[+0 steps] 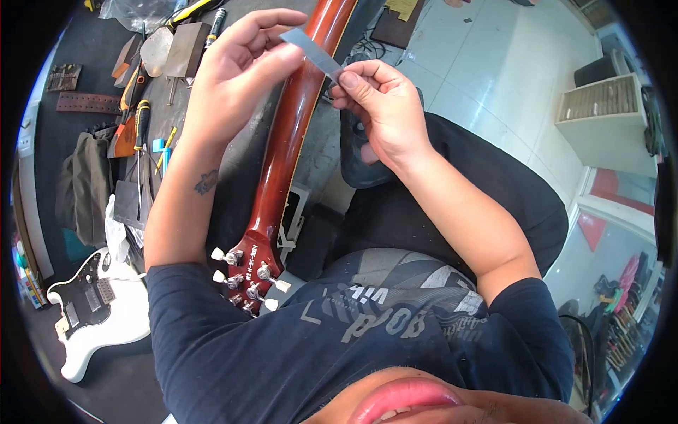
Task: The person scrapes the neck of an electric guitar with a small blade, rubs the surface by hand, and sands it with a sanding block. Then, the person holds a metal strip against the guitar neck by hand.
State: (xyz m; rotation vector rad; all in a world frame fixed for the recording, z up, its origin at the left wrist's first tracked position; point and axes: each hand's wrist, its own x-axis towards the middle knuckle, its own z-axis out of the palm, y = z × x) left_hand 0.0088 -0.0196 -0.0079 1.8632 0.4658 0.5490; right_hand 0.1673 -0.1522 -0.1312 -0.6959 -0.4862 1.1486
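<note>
A thin, flat grey strip (313,55) spans the gap between my hands, above a glossy red-brown guitar neck (286,127). My right hand (385,106) pinches its lower end between thumb and fingers. My left hand (244,67) is at the strip's upper end, thumb tip against or just under it, with the fingers curved and apart from the thumb. What the strip is made of cannot be made out. Toward my body, the neck ends in a headstock (256,272) with metal tuners and white buttons, close to my shirt.
On the dark bench at left lie a yellow-black screwdriver (143,120), a metal block (187,49), a dark cloth (88,184) and a white guitar body (113,311). A black seat (466,169) is at right, with a white cabinet (600,106) beyond on the tiled floor.
</note>
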